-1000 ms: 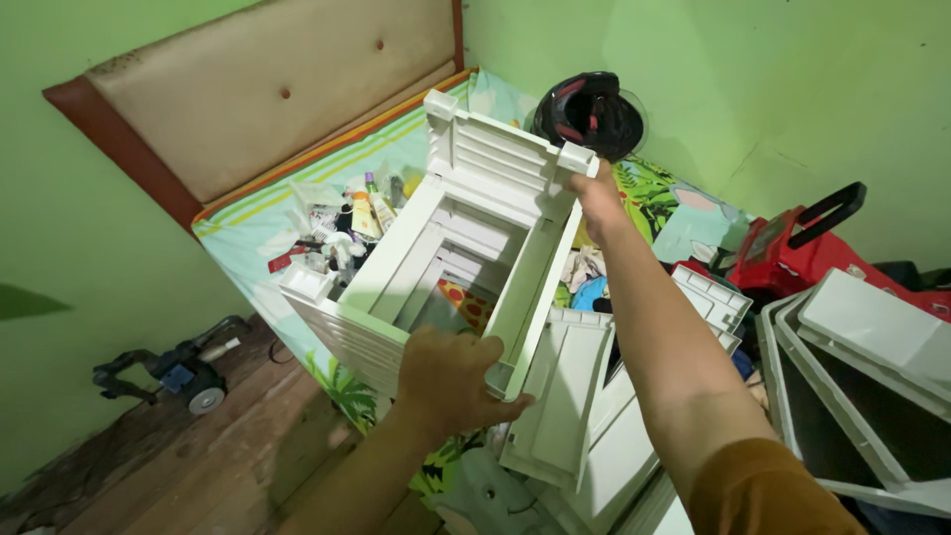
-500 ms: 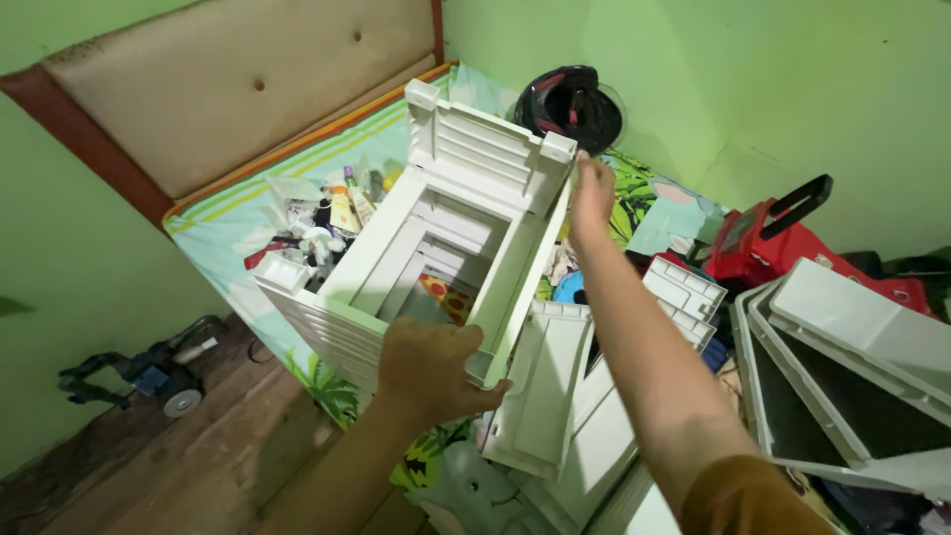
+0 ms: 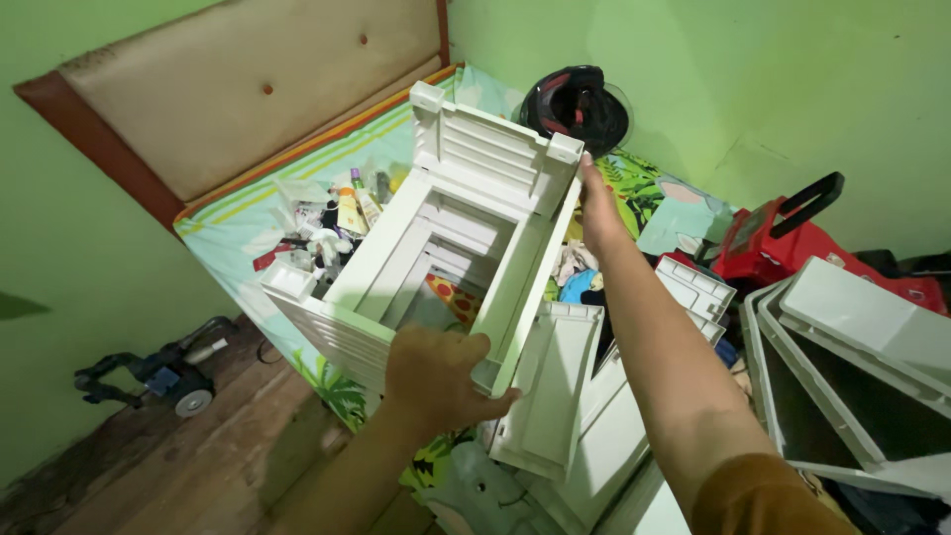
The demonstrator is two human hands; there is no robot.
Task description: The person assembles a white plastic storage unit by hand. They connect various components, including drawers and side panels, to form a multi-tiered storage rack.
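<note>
A: Head view, left to right. Small wheeled gadget (image 3: 149,374) on the wooden floor (image 3: 198,466). Pile of bottles and tubes (image 3: 327,223) on the patterned bed sheet (image 3: 248,233). Above the bed, the white slatted plastic frame (image 3: 446,248), open through the middle, held tilted in the air.

B: Grip?

A: Left hand (image 3: 436,381) clamped on the near bottom edge, fingers curled over the rim. Right hand (image 3: 597,206) at the far upper corner, fingers together against the post; whether it wraps round, I cannot tell.

B: Risks?

A: Judgement only: the frame hangs from two opposite corners. If the right hand is merely pressing, the far end could swing down onto the bottles, or the clipped panels could twist apart. Loose white panels (image 3: 555,386) lie just beside it; a drop would land there. Black and red helmet (image 3: 580,104) sits near the far corner and could get knocked. Red ride-on toy (image 3: 792,248) and grey lidded tub (image 3: 852,376) are farther right, well apart.
</note>
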